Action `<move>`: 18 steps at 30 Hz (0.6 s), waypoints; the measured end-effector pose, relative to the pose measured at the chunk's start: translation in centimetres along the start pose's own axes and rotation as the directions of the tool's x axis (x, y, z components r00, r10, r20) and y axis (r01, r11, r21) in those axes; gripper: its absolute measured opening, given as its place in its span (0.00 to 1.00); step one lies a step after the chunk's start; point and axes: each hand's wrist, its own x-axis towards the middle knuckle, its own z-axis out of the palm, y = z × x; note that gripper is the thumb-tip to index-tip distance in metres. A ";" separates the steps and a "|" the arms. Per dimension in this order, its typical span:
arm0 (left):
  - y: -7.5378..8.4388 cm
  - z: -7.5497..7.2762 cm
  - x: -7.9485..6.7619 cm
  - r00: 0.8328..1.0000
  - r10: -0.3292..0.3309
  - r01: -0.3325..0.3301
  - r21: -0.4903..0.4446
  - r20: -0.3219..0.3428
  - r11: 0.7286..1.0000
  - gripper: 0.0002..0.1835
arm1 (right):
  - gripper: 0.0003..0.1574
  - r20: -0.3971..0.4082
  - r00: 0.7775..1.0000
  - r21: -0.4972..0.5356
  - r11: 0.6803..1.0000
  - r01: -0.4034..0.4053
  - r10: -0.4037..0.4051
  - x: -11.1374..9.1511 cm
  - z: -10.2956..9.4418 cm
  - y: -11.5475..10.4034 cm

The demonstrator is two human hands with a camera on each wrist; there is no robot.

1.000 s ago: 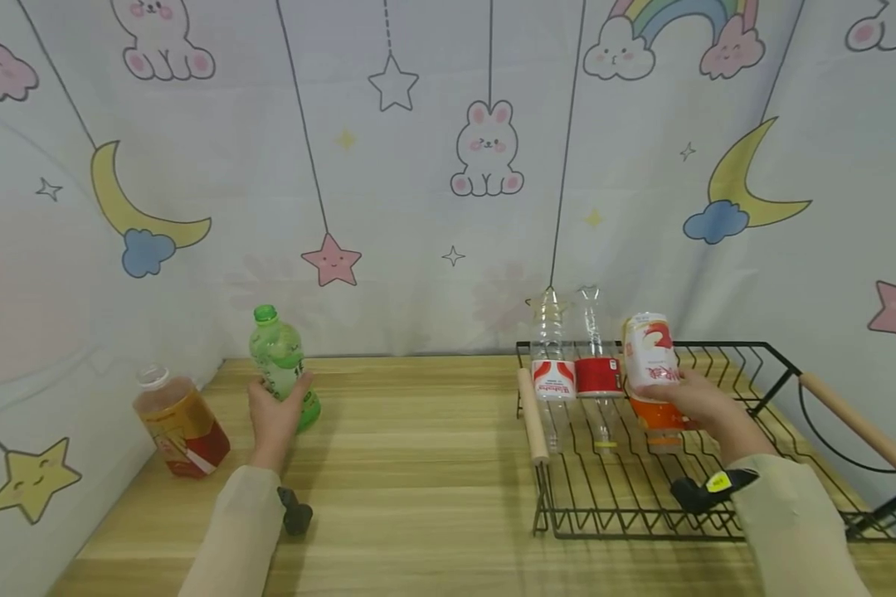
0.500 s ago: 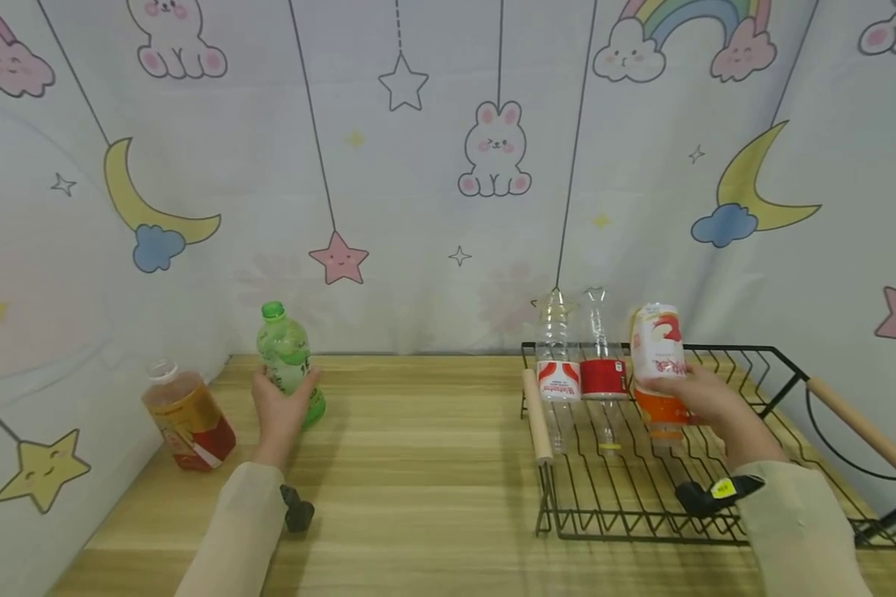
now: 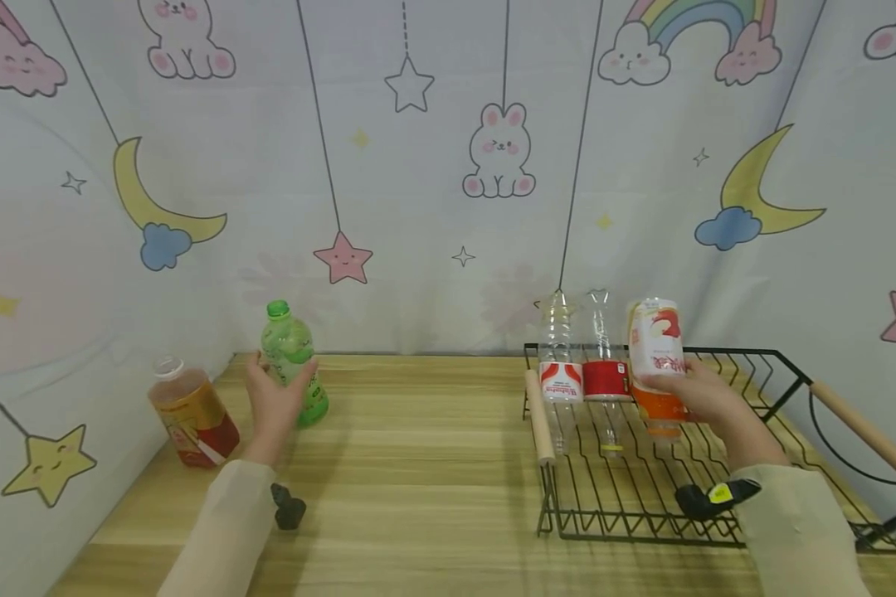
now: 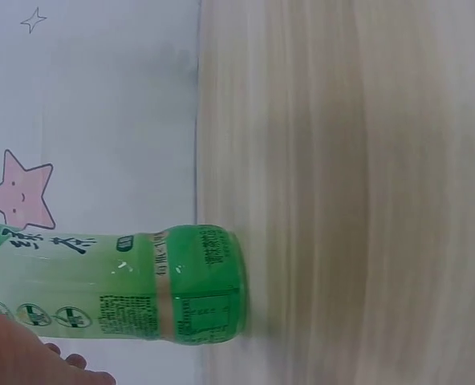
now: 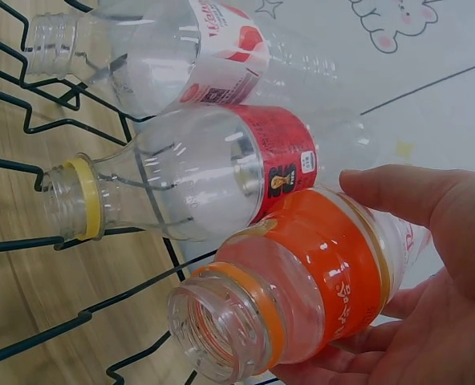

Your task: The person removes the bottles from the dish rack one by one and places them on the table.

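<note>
My left hand (image 3: pixel 276 406) is spread around a green plastic bottle (image 3: pixel 289 348) with a green cap, which stands upright on the wooden table. In the left wrist view, curled fingertips (image 4: pixel 75 361) show beside the green bottle, apart from its lower part. With thumb and fingers my right hand (image 3: pixel 698 394) grips an uncapped clear bottle (image 3: pixel 659 352) with a white and orange label, mouth down at the black wire rack (image 3: pixel 620 521). Beside it, two clear bottles stand upside down in the rack, one with a red label (image 3: pixel 606 380), one with a red-and-white label (image 3: pixel 562 381).
An uncapped bottle of amber colour with a yellow and red label (image 3: pixel 194 414) stands at the table's left, near the wall. The rack has wooden handles (image 3: pixel 541 416) at its sides. A cartoon-printed curtain (image 3: pixel 433 207) hangs behind the table.
The left hand's fingers have spread and shifted slightly left from the green bottle. The right hand has tilted the orange-labelled bottle a little more upright. The head view has shifted slightly.
</note>
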 end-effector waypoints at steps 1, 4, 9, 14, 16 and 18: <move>0.1 -0.1 0.0 1.000 -0.004 0.004 0.003 0.005 1.000 0.52 | 0.54 0.000 1.000 -0.004 1.000 0.003 -0.003 -0.1 0.0 -0.1; 0.5 -0.3 0.0 1.000 -0.010 0.009 0.009 0.016 1.000 0.54 | 0.55 -0.001 1.000 -0.005 1.000 0.000 0.000 -0.1 -0.1 -0.4; 1.3 -0.8 -0.1 0.999 0.013 -0.014 0.035 0.034 0.999 0.55 | 0.56 0.001 1.000 0.003 1.000 0.014 -0.014 -0.4 -0.3 -1.1; 2.4 -1.4 -0.4 0.998 0.035 -0.039 0.059 0.056 0.997 0.54 | 0.58 -0.013 0.999 -0.053 0.998 0.037 -0.038 -0.8 -0.5 -1.8; 2.9 -1.7 -0.6 0.997 0.042 -0.046 0.063 0.063 0.997 0.54 | 0.59 -0.014 0.999 -0.070 0.996 0.049 -0.050 -0.9 -0.5 -2.1; 3.3 -1.9 -0.7 0.997 0.050 -0.055 0.071 0.066 0.996 0.54 | 0.59 -0.010 0.998 -0.074 0.996 0.055 -0.056 -1.0 -0.5 -2.4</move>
